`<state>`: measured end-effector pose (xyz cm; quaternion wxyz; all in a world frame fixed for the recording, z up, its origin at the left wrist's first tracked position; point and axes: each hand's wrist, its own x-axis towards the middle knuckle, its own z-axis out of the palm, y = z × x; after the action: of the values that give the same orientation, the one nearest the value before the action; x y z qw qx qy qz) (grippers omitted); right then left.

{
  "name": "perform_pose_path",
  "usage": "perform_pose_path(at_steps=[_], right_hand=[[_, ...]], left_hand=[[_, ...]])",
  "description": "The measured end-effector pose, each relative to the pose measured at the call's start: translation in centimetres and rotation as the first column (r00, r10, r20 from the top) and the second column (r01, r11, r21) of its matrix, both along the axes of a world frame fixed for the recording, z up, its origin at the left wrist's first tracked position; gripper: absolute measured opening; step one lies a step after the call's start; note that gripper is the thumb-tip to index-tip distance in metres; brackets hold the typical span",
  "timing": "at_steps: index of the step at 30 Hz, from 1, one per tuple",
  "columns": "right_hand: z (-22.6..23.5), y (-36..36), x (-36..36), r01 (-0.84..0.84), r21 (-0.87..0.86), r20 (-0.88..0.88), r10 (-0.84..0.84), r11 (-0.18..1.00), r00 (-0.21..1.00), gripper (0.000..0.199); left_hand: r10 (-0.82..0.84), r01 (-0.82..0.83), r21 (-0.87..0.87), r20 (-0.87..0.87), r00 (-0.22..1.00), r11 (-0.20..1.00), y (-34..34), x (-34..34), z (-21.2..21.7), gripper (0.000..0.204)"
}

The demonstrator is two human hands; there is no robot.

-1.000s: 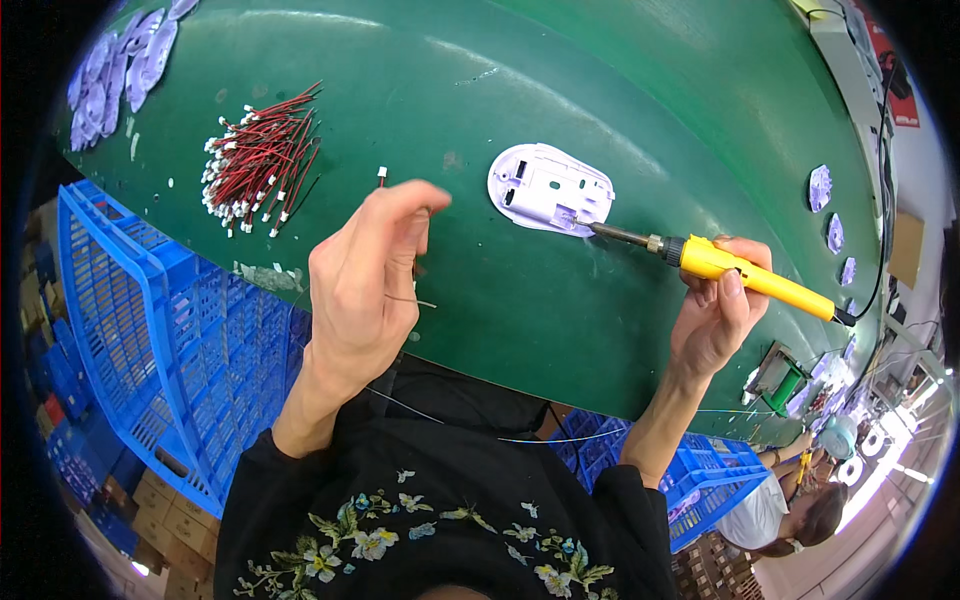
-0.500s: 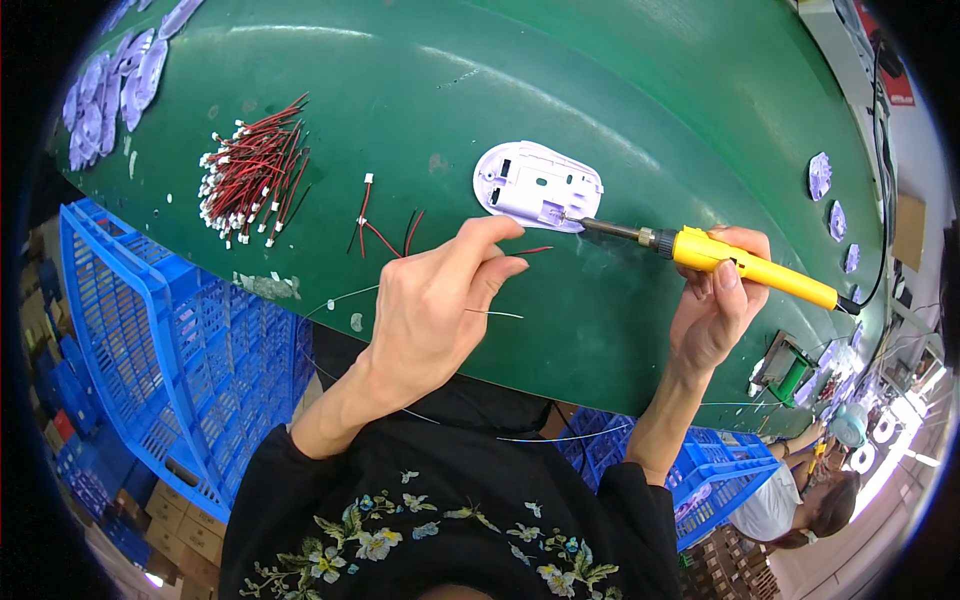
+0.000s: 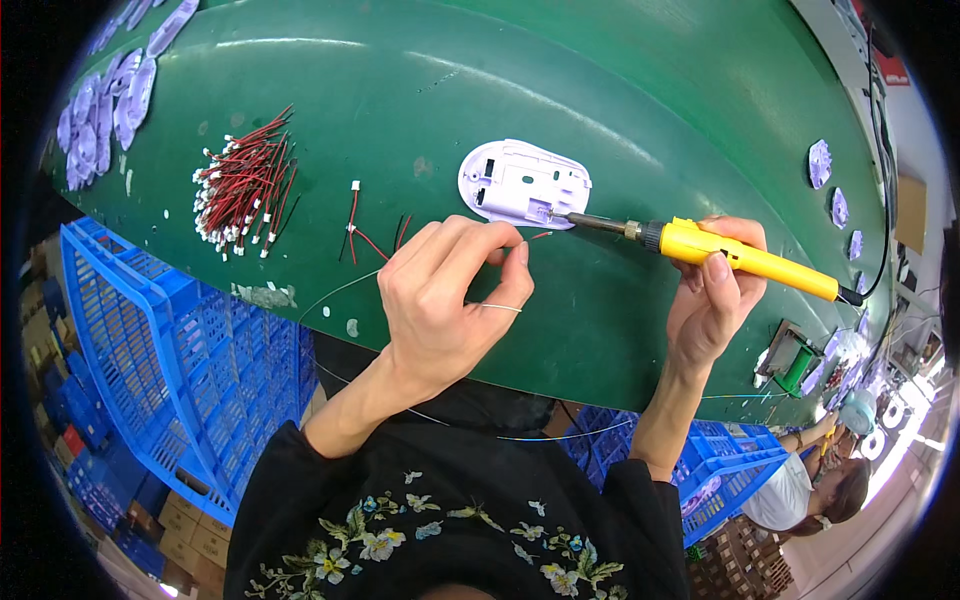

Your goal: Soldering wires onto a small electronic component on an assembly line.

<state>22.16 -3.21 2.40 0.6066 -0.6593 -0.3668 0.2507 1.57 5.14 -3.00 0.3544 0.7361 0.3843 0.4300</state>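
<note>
A soldering iron with a yellow handle (image 3: 748, 262) is gripped in my right hand (image 3: 712, 300). Its metal tip touches the inside of a pale lilac plastic shell (image 3: 530, 178), near the shell's lower right edge. Beside that edge, my left hand (image 3: 445, 290) is closed in a pinch, with the tip of a red wire (image 3: 541, 235) showing past the fingers. A thin silvery wire (image 3: 503, 308) also passes through this hand. Left of the hand lies a red and black wire lead (image 3: 354, 215) with a white connector; another short wire (image 3: 402, 230) shows partly behind the fingers.
On the green table, a pile of red and black leads (image 3: 245, 185) lies to the left. Lilac shells (image 3: 105, 115) are heaped at far left; several smaller pieces (image 3: 820, 164) lie right. A green spool (image 3: 797, 366) stands lower right. Blue crates (image 3: 190, 350) adjoin the table; a co-worker (image 3: 800, 495) sits right.
My left hand has brought its fingertips closer together, and less of the red wire shows. The iron's tip stays at the shell. The whole view has shifted slightly.
</note>
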Motion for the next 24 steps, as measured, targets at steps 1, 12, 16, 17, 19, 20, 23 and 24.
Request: perform_pose_path(at_steps=[1, 12, 16, 17, 19, 20, 23, 24], right_hand=[[0.0, 0.0, 0.0, -0.007, 0.006, -0.008, 0.007, 1.0, 1.0, 0.034], [0.1, 0.1, -0.1, -0.012, 0.014, -0.026, 0.012, 1.0, 1.0, 0.034], [0.1, 0.1, -0.1, -0.003, 0.011, -0.014, 0.004, 1.0, 1.0, 0.034], [0.1, 0.1, -0.1, -0.002, 0.007, -0.013, 0.002, 1.0, 1.0, 0.034], [0.0, 0.1, 0.1, -0.004, 0.006, -0.012, 0.004, 1.0, 1.0, 0.034], [0.0, 0.0, 0.2, -0.007, 0.005, -0.012, 0.007, 1.0, 1.0, 0.035], [0.2, 0.0, 0.1, -0.004, 0.009, -0.012, 0.004, 1.0, 1.0, 0.035], [0.2, 0.1, 0.1, -0.006, 0.01, -0.01, 0.006, 1.0, 1.0, 0.035]], left_hand=[[-0.002, 0.002, 0.001, 0.001, 1.0, 1.0, -0.1, 0.3, -0.2, 0.015], [0.028, -0.025, -0.104, 0.028, 0.999, 0.994, -0.5, 1.3, -0.2, 0.012], [0.035, -0.03, -0.124, 0.037, 0.999, 0.992, -0.5, 1.5, -0.3, 0.012], [0.033, -0.029, -0.119, 0.033, 0.999, 0.992, -0.5, 1.5, -0.4, 0.012], [0.031, -0.027, -0.115, 0.031, 0.999, 0.993, -0.5, 1.6, -0.3, 0.012], [0.039, -0.038, -0.119, 0.008, 0.999, 0.992, -0.4, 1.6, -0.2, 0.013], [0.053, -0.053, -0.12, -0.003, 0.999, 0.991, -0.3, 1.5, -0.1, 0.015], [0.057, -0.055, -0.117, 0.009, 0.998, 0.992, -0.2, 1.4, -0.1, 0.015]])
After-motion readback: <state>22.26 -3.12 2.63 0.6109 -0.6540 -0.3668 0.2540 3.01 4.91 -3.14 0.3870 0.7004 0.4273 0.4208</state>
